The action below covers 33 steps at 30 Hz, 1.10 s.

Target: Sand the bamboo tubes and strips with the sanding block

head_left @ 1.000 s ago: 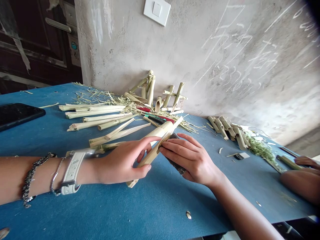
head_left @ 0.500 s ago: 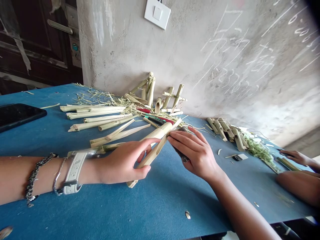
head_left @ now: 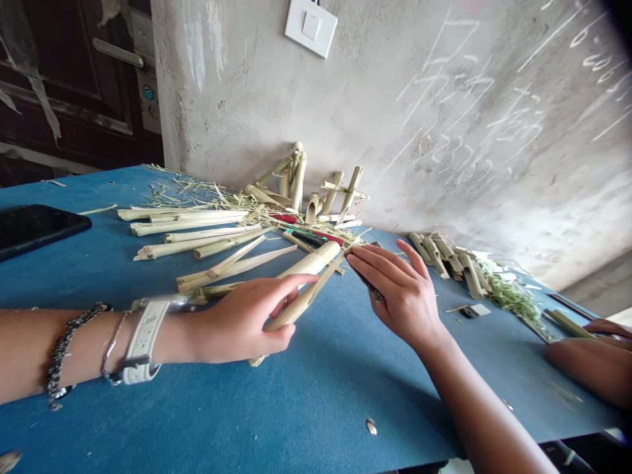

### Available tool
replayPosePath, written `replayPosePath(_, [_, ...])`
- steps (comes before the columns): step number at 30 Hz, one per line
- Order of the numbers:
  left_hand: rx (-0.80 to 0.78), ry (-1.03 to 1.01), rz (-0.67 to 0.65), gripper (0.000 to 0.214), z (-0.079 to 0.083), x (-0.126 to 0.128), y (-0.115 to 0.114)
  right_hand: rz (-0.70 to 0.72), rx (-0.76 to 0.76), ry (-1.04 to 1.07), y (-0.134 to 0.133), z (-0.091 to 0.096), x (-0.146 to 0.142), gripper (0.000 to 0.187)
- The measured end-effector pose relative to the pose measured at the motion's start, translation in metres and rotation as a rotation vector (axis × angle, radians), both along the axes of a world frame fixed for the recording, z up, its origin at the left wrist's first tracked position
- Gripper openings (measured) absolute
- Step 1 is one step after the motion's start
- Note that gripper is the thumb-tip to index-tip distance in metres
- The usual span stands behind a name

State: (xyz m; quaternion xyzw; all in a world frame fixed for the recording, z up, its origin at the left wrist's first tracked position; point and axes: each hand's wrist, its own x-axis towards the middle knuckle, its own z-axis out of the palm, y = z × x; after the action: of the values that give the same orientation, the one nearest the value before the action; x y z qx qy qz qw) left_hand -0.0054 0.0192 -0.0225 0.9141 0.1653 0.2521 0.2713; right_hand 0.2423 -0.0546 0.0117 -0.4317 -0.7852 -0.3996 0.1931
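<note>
My left hand (head_left: pixel 241 319) grips a pale bamboo stick (head_left: pixel 307 276) near its lower end, holding it slanted above the blue table (head_left: pixel 320 388). My right hand (head_left: pixel 402 289) is at the stick's upper tip, fingers pressed together on a small dark piece (head_left: pixel 372 288) that mostly hides under them. A white watch and bracelets sit on my left wrist.
Split bamboo lengths (head_left: pixel 197 230) and straw litter lie behind the hands. Short bamboo figures (head_left: pixel 296 178) lean on the wall. More cut pieces (head_left: pixel 449 257) and green scraps lie at right. A black phone (head_left: pixel 34 227) lies far left. Another person's arm (head_left: pixel 592 359) rests at right.
My right hand has slid up along the stick from its middle toward the top tip. My left hand stays gripping the lower part. The other person's hand at right pulled back.
</note>
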Motion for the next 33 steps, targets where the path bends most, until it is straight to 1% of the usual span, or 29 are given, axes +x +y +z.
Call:
replayPosePath(1, [-0.003,0.001,-0.004,0.057,0.0,0.0,0.0,0.01,-0.007,0.008,0.0,0.0,0.0,0.048])
replayPosePath(3, [-0.006,-0.006,-0.008,0.057,0.0,-0.001,0.0,0.076,-0.05,0.006,-0.001,-0.001,-0.005,0.044])
replayPosePath(7, [0.001,-0.032,-0.014,0.056,-0.002,-0.001,0.0,0.265,-0.22,-0.076,-0.007,-0.002,-0.028,0.037])
replayPosePath(9, [0.014,-0.038,-0.028,0.055,-0.003,-0.001,0.001,0.314,-0.275,-0.116,-0.009,-0.002,-0.034,0.038])
replayPosePath(10, [0.018,-0.04,-0.032,0.055,-0.003,0.0,0.001,0.315,-0.275,-0.119,-0.009,-0.002,-0.034,0.038])
replayPosePath(12, [0.017,-0.033,-0.026,0.056,-0.003,0.0,0.001,0.27,-0.226,-0.088,-0.008,-0.002,-0.029,0.038])
replayPosePath(16, [-0.001,-0.005,-0.007,0.056,-0.001,0.0,0.001,0.091,-0.06,0.005,-0.001,-0.004,-0.01,0.044])
replayPosePath(18, [-0.019,-0.002,-0.009,0.056,-0.001,0.0,0.0,0.017,-0.02,0.042,0.001,-0.005,-0.004,0.048])
replayPosePath(19, [-0.027,-0.004,-0.008,0.056,-0.001,0.0,0.0,0.006,-0.016,0.06,0.002,-0.006,-0.003,0.049])
replayPosePath(21, [-0.036,-0.011,-0.005,0.056,-0.001,0.0,0.001,0.044,-0.033,0.09,0.003,-0.007,-0.005,0.049])
replayPosePath(23, [-0.04,-0.017,-0.015,0.057,-0.002,0.0,0.002,0.12,-0.068,0.1,0.003,-0.008,-0.011,0.046])
replayPosePath(28, [-0.041,-0.024,-0.044,0.059,-0.005,-0.001,0.005,0.266,-0.232,0.039,-0.001,-0.01,-0.027,0.036])
replayPosePath(30, [-0.03,-0.024,-0.047,0.06,-0.005,-0.001,0.005,0.287,-0.258,0.012,-0.002,-0.01,-0.028,0.033])
replayPosePath(33, [-0.049,-0.018,-0.039,0.059,-0.004,0.0,0.004,0.233,-0.199,0.015,0.0,-0.009,-0.024,0.034])
